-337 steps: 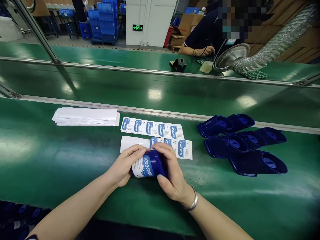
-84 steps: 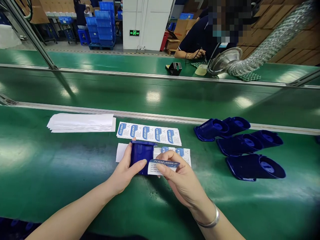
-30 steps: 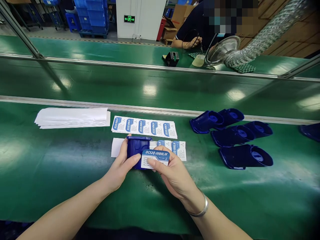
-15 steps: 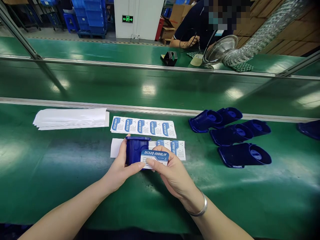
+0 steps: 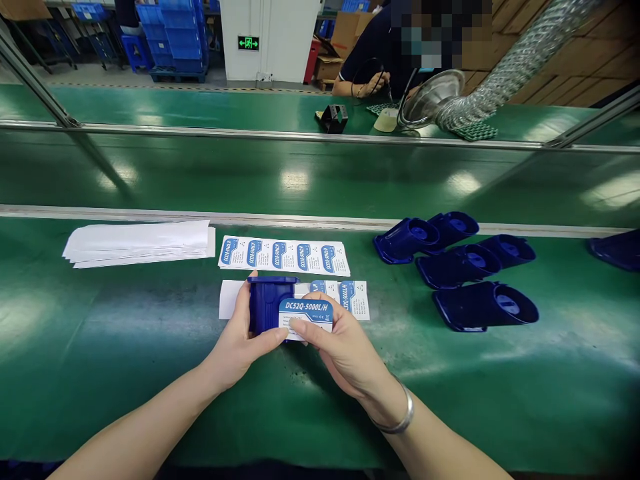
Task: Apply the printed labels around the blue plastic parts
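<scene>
My left hand (image 5: 234, 347) grips a dark blue plastic housing (image 5: 269, 303) by its left side, thumb across the front. Between thumb and fingers, my right hand (image 5: 345, 343) pinches a blue and white label (image 5: 306, 308) printed DC52Q-5000L/H. The label overlaps the housing's lower right part; whether it is stuck there I cannot tell. Behind the hands lies a partly used label strip (image 5: 355, 300), its left part blank. A stack of full label sheets (image 5: 285, 256) sits just beyond it.
White paper strips (image 5: 137, 243) are piled at the left. Several blue housings (image 5: 485, 303) lie at the right, another (image 5: 617, 249) at the far right edge. A metal rail (image 5: 300, 137) crosses behind. Across it, a person works near a fume duct (image 5: 510, 73) and a black holder (image 5: 334, 119).
The camera view has shifted slightly. Both hands keep nearly the same hold on the housing and label.
</scene>
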Demonstrator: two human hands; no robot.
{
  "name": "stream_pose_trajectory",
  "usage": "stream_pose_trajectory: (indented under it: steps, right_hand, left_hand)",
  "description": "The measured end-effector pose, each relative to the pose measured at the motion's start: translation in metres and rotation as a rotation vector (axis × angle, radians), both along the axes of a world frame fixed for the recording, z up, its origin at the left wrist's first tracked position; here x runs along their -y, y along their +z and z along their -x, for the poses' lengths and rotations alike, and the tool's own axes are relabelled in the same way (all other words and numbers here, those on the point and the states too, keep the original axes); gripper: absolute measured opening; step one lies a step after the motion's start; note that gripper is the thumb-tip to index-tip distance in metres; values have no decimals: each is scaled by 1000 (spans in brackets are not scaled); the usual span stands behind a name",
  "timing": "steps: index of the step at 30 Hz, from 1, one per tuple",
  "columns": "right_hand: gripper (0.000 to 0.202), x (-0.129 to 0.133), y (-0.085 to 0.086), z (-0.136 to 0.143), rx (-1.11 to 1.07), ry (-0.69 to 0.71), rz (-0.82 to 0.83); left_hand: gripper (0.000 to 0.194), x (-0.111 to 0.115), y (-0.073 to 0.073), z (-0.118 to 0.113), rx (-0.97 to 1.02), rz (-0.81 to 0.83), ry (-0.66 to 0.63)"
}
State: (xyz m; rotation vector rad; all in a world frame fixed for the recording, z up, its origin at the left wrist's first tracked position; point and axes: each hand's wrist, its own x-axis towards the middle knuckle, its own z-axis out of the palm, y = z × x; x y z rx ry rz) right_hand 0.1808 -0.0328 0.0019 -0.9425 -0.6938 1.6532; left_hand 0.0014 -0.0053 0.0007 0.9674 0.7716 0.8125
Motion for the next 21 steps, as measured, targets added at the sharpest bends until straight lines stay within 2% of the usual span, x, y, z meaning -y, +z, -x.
stream_pose_trajectory:
  steps: [21]
  right_hand:
    - [31, -1, -5, 0, -24, 14, 14]
  left_hand:
    - [95, 1, -1, 0, 4, 12, 1]
